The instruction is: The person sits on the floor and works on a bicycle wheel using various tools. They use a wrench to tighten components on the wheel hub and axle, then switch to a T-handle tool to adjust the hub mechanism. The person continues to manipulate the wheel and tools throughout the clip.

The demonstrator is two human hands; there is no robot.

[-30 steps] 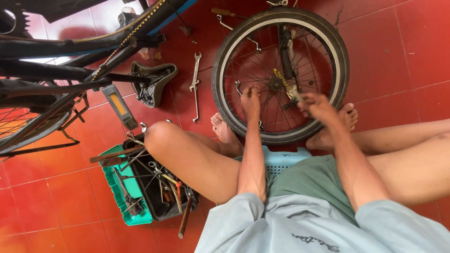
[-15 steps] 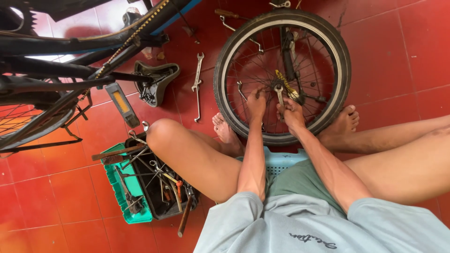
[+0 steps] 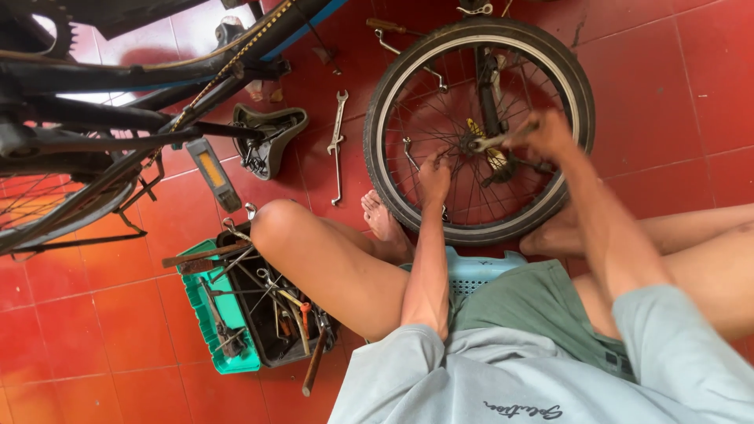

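A bicycle wheel (image 3: 393, 86) lies flat on the red tiled floor between my bare feet. My left hand (image 3: 434, 174) rests on the spokes near the hub, fingers closed on them. My right hand (image 3: 546, 133), blurred by motion, grips a thin metal tool (image 3: 491, 142) whose end sits at the hub (image 3: 496, 161). I sit on a low light-blue plastic stool (image 3: 479, 271) with knees apart.
A green tray with a black toolbox (image 3: 236, 314) full of hand tools stands by my left knee. A long spanner (image 3: 338, 141), a bicycle saddle (image 3: 271, 137) and a reflector (image 3: 214, 171) lie on the floor. A bicycle frame (image 3: 118, 118) fills the upper left.
My right hand has moved from beside the left at the hub out to the right and up, holding the tool. The left hand stays on the spokes.
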